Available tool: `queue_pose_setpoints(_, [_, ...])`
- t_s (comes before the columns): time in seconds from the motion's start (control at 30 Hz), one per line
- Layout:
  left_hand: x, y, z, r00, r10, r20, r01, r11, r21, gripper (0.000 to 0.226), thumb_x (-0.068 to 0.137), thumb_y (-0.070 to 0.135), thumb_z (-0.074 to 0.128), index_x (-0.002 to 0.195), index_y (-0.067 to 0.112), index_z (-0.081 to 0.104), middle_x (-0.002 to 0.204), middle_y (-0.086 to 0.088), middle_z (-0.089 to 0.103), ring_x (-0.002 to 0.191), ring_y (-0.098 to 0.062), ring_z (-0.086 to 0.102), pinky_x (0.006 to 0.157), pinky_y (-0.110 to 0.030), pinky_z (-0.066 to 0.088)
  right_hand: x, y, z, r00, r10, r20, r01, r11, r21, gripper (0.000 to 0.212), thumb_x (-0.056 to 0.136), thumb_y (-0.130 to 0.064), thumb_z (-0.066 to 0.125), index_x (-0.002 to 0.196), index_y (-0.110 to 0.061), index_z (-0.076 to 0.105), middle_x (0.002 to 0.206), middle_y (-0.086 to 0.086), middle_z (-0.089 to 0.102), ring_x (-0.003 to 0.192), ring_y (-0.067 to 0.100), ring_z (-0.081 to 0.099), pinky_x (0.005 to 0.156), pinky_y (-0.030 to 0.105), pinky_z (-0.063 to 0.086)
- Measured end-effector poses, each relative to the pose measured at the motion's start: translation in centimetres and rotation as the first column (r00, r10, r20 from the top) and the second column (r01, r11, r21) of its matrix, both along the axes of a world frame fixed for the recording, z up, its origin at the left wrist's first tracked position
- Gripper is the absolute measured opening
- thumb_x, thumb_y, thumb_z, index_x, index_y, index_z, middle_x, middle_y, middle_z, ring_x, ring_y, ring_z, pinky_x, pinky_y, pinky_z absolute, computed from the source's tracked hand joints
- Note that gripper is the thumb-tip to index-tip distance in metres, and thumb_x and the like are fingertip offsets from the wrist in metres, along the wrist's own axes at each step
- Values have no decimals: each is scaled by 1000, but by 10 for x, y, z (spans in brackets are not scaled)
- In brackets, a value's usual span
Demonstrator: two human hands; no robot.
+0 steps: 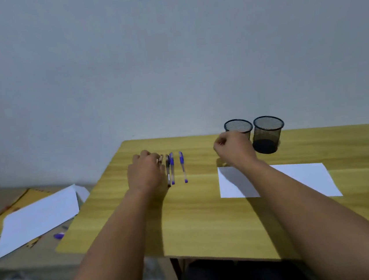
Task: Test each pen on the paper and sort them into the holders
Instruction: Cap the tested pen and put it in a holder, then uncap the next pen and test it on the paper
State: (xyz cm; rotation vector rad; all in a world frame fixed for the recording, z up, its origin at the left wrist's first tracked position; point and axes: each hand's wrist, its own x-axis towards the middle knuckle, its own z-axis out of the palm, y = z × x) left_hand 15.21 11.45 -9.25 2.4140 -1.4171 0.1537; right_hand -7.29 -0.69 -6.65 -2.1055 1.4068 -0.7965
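Several pens lie side by side on the yellow wooden table [199,218]: a black pen [168,171], a blue pen [172,169] next to it, and another blue pen [183,166] a little to the right. My left hand [146,174] rests palm down over the left end of the row, fingers touching the pens there. My right hand [232,148] hovers with curled fingers beyond a white sheet of paper [298,179]. Two black mesh holders stand at the back, the left holder [239,126] partly behind my right hand, the right holder [268,133] beside it.
A grey wall rises right behind the table. Left of the table, on a lower surface, lie loose white sheets [38,216] over a yellow envelope [14,205], with a small blue pen cap [58,236] near the table's edge. My dark-clothed lap [229,277] shows below the front edge.
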Motion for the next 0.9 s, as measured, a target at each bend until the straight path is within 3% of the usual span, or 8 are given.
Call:
queue_pose_setpoints(0.17, [57,13,-21,989,120,-87,-117,992,42,35,91,46,61,118,25,70,120,-1,62,109,-26,61,83,-41,54,106,13,-12,973,224,-46,-222,973,58,14,93,-23,69,93,-21,82,100,0,80,95,24,74,81,35,61])
queue_pose_setpoints(0.27, [74,6,-29,980,138,-146,-136,990,22,23,89,44,64,103,28,75,106,3,69,95,-22,64,76,-37,55,145,20,-17,952,295,-76,-290,954,74,15,93,-21,68,95,-22,83,100,0,81,95,23,75,85,40,64])
queue_pose_setpoints(0.5, [81,0,-20,990,47,-136,-52,998,-34,15,86,37,65,92,30,77,88,11,68,82,-16,64,65,-32,53,175,22,-30,869,358,-341,-404,912,-71,44,102,-10,61,140,-30,69,135,1,63,118,27,66,87,39,54])
queue_pose_setpoints(0.6, [81,-1,-4,998,-43,-36,39,993,-111,16,89,38,66,93,29,78,87,9,61,79,-14,60,58,-30,46,175,20,-30,865,334,-375,-408,903,-137,35,104,-14,59,133,-27,73,128,3,64,114,30,66,82,39,50])
queue_pose_setpoints(0.7, [81,2,15,989,-128,77,138,980,-142,16,90,38,66,96,29,78,87,10,61,79,-13,60,58,-29,47,168,19,-23,908,295,-299,-362,910,-201,27,105,-24,61,129,-26,74,123,1,66,113,28,66,81,37,47])
queue_pose_setpoints(0.8, [73,5,34,976,-208,61,216,962,-167,16,89,36,68,96,27,79,87,10,61,79,-12,59,61,-31,49,155,20,-12,920,303,-250,-362,901,-241,32,105,-30,63,137,-28,69,125,0,68,114,25,66,82,37,48])
queue_pose_setpoints(0.9, [59,6,48,964,-262,42,266,949,-170,17,90,36,69,99,26,79,90,10,63,84,-12,63,66,-32,52,139,21,-1,913,284,-293,-360,898,-253,25,106,-31,61,126,-26,75,118,1,69,110,27,66,77,36,47])
